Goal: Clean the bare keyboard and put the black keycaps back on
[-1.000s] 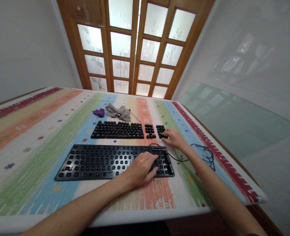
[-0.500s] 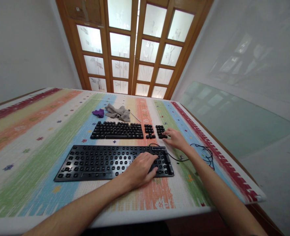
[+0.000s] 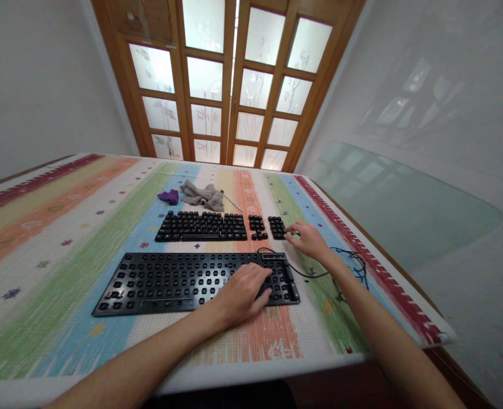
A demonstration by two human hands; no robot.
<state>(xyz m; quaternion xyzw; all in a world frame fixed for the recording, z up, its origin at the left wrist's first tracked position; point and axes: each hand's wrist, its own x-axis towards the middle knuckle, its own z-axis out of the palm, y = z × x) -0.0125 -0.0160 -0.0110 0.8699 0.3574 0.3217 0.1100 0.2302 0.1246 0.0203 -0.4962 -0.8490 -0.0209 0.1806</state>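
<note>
A black keyboard base (image 3: pixel 157 281) without its keycaps lies along the near side of the table. My left hand (image 3: pixel 245 288) rests on its right part, fingers stretched and thumb apart, covering some of the key posts. Behind the base, loose black keycaps are laid out in rows: a wide main block (image 3: pixel 202 226), a small middle group (image 3: pixel 257 227) and a number pad group (image 3: pixel 275 226). At the right edge of that last group is my right hand (image 3: pixel 306 238), thumb and finger drawn together around a small dark piece, seemingly a keycap, mostly hidden by the fingers.
A grey cloth (image 3: pixel 202 196) and a purple cloth (image 3: pixel 169 197) lie behind the keycaps, beside a thin rod (image 3: pixel 233 201). The black cable (image 3: pixel 356 264) coils under and beside my right forearm. A striped cloth (image 3: pixel 63 284) covers the table.
My right hand has drawn slightly to the right from the number pad keycaps, its fingertips closer together. My left hand stays on the keyboard base. The whole view has shifted a little.
</note>
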